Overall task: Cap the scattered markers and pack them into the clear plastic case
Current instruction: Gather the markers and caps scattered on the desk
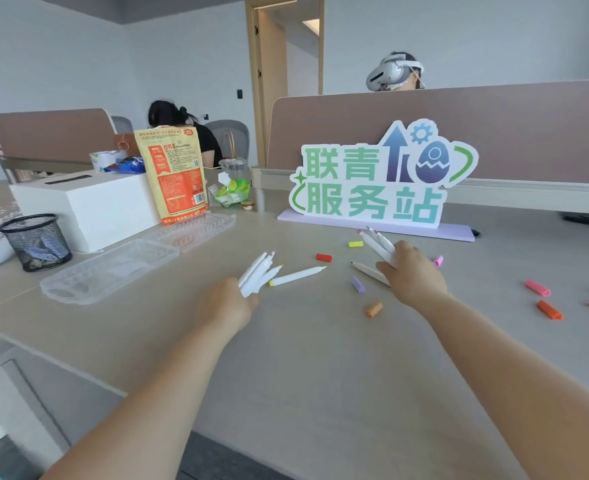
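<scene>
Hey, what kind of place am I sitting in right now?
Most likely a shared office. Padded desk dividers split the long table into workstations, a mesh pen holder sits at one side, and other people work at neighbouring desks.

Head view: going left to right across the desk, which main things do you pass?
Black mesh pen cup → clear plastic case → left hand gripping white markers → red cap → right hand gripping more markers → orange cap.
</scene>
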A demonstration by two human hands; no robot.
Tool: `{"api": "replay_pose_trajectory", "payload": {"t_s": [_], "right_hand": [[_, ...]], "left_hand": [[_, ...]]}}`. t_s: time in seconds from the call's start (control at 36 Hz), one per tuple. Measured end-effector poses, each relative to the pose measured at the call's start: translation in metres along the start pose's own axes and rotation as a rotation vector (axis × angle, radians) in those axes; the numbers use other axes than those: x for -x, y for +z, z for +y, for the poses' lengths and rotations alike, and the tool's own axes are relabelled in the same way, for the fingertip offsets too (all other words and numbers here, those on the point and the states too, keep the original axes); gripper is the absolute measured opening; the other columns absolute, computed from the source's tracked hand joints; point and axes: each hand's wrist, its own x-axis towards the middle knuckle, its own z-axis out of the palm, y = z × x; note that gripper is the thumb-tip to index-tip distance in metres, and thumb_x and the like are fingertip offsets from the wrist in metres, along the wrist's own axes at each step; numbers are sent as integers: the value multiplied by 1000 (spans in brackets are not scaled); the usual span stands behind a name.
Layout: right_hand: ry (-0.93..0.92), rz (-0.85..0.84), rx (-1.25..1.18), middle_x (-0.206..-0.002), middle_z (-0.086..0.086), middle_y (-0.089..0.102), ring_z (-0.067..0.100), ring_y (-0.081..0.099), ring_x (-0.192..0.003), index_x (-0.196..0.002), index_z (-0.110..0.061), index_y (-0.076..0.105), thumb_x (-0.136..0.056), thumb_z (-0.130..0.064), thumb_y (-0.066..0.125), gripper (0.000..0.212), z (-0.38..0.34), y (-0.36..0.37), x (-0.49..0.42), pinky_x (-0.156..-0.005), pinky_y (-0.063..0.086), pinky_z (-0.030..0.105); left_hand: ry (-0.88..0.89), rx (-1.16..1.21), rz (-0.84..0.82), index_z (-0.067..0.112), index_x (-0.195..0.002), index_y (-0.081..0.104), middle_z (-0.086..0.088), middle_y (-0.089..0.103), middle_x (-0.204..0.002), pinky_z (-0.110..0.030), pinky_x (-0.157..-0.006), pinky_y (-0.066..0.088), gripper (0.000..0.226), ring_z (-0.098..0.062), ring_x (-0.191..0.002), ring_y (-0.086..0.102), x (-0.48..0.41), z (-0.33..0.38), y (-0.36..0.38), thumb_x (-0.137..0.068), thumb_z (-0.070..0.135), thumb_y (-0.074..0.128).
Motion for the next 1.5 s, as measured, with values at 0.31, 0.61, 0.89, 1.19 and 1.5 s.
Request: {"api": "replay_pose_trajectory", "payload": {"t_s": [0.31,0.61,0.89,1.19,1.5], "right_hand": [[-1,-207,317,-91,3,45,25,47,-83,-90,-15,37,-95,-28,48,17,3,14,-38,-54,31,30],[-10,-318,501,-73,-2,47,20,47,-73,-68,-16,36,-95,-33,45,33,5,10,-45,-49,21,26],[35,-291,283,-72,1,49,14,46,-62,-71,-14,37,-98,-32,44,33,-9,12,-44,-52,33,27],[11,-490,-240,-78,8,59,13,47,-50,-92,-9,47,-96,-22,49,14,-111,51,-13,-33,31,13],[-140,-472,-58,-126,10,53,31,53,-114,-122,-8,47,-96,-26,42,32,-204,129,4,-87,44,33]], "left_hand": [[145,107,18,13,-91,50,-1,55,-80,-36,-69,45,29,-30,-81,58,-35,23,3,-91,42,53],[124,100,-263,14,-93,61,-3,65,-90,-34,-77,50,39,-24,-85,64,-71,50,19,-68,36,79],[96,59,-304,14,-89,60,-4,65,-85,-31,-70,51,39,-24,-81,65,-79,47,15,-61,33,78],[-37,239,-219,8,-105,64,-11,67,-97,-29,-66,46,34,-25,-80,63,-76,-32,-41,-79,26,73],[-230,168,-217,8,-107,63,-11,71,-82,-30,-77,49,36,-25,-84,67,-68,-90,-82,-77,27,68]]}}
